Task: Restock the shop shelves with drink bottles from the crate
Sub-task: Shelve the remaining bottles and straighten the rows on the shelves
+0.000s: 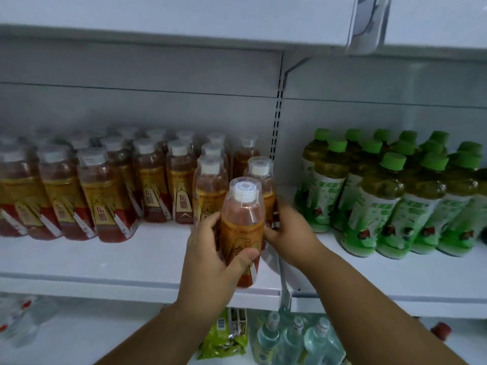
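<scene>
My left hand [210, 256] grips an orange drink bottle [242, 222] with a white cap, upright over the front of the white shelf [105, 262]. My right hand [287, 230] holds the lower part of a second orange bottle [261, 180] just behind it, at the right end of the shelf bay. Several rows of the same orange bottles [105, 191] stand to the left, further back on the shelf. The crate is out of view.
Green-capped tea bottles [395, 201] fill the shelf bay to the right, past the slotted upright [276, 122]. Another shelf [184, 19] hangs above. Below sit clear water bottles [290, 341], a green packet [226, 335] and blurred bottles [15, 320] at far left.
</scene>
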Motion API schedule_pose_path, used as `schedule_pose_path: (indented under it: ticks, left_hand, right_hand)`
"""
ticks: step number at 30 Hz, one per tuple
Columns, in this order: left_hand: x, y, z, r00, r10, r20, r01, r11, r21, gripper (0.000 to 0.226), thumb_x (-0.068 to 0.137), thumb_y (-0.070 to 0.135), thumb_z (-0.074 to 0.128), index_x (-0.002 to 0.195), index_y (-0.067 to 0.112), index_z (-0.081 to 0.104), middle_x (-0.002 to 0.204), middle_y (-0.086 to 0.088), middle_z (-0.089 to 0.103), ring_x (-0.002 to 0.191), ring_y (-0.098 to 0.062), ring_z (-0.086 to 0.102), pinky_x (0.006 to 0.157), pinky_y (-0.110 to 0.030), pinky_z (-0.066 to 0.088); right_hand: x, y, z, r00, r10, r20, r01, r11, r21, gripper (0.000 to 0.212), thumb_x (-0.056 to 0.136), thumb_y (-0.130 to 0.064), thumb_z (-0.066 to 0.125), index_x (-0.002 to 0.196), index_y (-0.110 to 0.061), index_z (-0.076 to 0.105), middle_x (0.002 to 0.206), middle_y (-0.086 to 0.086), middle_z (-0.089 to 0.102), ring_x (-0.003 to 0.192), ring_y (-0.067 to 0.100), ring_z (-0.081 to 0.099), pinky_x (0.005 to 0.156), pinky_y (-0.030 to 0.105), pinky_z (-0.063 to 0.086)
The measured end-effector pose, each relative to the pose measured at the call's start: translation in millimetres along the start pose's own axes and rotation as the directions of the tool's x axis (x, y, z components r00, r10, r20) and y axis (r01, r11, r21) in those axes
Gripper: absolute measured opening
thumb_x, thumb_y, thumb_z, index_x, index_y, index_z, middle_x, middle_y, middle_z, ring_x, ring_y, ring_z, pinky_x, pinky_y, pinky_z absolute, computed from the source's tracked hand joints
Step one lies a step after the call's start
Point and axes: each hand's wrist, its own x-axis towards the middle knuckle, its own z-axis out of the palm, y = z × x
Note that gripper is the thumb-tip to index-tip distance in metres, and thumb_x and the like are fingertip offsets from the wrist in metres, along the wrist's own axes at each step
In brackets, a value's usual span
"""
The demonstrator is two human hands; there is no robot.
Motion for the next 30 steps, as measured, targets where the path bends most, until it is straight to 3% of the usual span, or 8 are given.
schedule_pose_path:
  ticks: [2,7,11,13,16,21,26,30]
  left_hand:
    - [-3.1,-0.8,0.3,1.000,0.029,-0.011,-0.028,0.995,0.099,0.078,0.061,0.072,0.066,0.130,0.060,0.032,0.123,0.044,0.033,0.115,-0.001,0.049,0.095,-0.023,0.045]
    - [-3.3,0.1,6.2,0.998,0.052,-0.043,-0.044,0.983,0.177,0.089,0.064,0.075,0.062,0.143,0.049,0.030,0.121,0.025,0.034,0.118,-0.006,0.049,0.099,-0.029,0.047]
    - [5.0,6.4,13.3,0.999,0.014,-0.033,-0.006,0.975,0.223,0.092,0.065,0.076,0.058,0.147,0.043,0.032,0.123,0.023,0.035,0.119,-0.006,0.048,0.102,-0.037,0.051]
    - [8.5,8.8,15.7,0.999,0.012,-0.033,-0.003,0.965,0.262,0.091,0.067,0.075,0.059,0.147,0.039,0.034,0.123,0.023,0.035,0.120,-0.007,0.048,0.102,-0.035,0.051]
    - [10.5,10.1,17.0,0.999,0.025,-0.042,-0.009,0.945,0.327,0.090,0.069,0.075,0.059,0.147,0.034,0.037,0.124,0.020,0.038,0.120,-0.008,0.049,0.100,-0.032,0.050]
    - [9.2,14.5,16.6,0.996,-0.009,-0.085,0.034,0.953,0.302,0.098,0.066,0.089,0.047,0.143,0.028,0.041,0.130,0.013,0.046,0.121,-0.011,0.050,0.100,-0.039,0.052]
    - [2.1,10.0,17.3,0.999,0.024,-0.047,-0.006,0.935,0.355,0.090,0.077,0.066,0.068,0.149,0.027,0.031,0.138,0.011,0.039,0.129,-0.012,0.045,0.106,-0.038,0.049]
    - [5.0,6.1,17.0,0.999,0.027,-0.036,-0.012,0.932,0.363,0.092,0.078,0.062,0.073,0.151,0.032,0.026,0.140,0.012,0.038,0.132,-0.011,0.042,0.107,-0.037,0.047]
  right_hand:
    - [7.0,-0.1,2.4,0.999,-0.038,-0.009,0.037,0.999,-0.030,0.046,0.088,-0.037,0.070,0.129,-0.036,0.048,0.118,-0.009,0.063,0.100,0.006,0.061,0.084,0.027,0.050]
    - [25.4,8.8,6.9,0.999,-0.045,0.020,0.048,0.989,-0.141,0.045,0.091,-0.035,0.067,0.130,-0.036,0.045,0.111,-0.012,0.058,0.080,-0.005,0.058,0.066,0.013,0.043]
    - [39.4,11.3,8.3,0.997,-0.076,0.029,0.077,0.996,-0.032,0.037,0.087,-0.041,0.064,0.123,-0.035,0.054,0.113,-0.008,0.062,0.093,0.004,0.063,0.082,0.026,0.054]
    - [50.5,9.4,11.3,0.999,0.000,0.051,-0.002,0.999,0.045,0.026,0.085,-0.045,0.060,0.109,-0.036,0.060,0.102,-0.007,0.067,0.092,0.012,0.066,0.084,0.035,0.057]
    - [66.1,9.2,18.1,0.992,0.107,0.061,-0.109,0.994,0.031,0.005,0.091,-0.044,0.060,0.092,-0.039,0.061,0.082,-0.009,0.069,0.077,0.008,0.067,0.069,0.025,0.055]
    - [76.4,8.4,19.0,0.996,0.046,0.070,-0.038,0.993,-0.109,0.006,0.092,-0.043,0.062,0.093,-0.038,0.059,0.083,-0.011,0.064,0.075,0.003,0.063,0.064,0.020,0.047]
    - [76.7,6.5,15.8,0.997,0.031,0.074,-0.021,0.990,-0.141,0.008,0.094,-0.041,0.061,0.100,-0.035,0.059,0.089,-0.011,0.067,0.080,0.005,0.064,0.071,0.024,0.054]
    - [75.5,-0.6,11.0,0.993,0.077,0.084,-0.061,0.982,-0.176,0.013,0.095,-0.041,0.060,0.105,-0.032,0.058,0.095,-0.008,0.066,0.086,0.010,0.063,0.079,0.030,0.055]
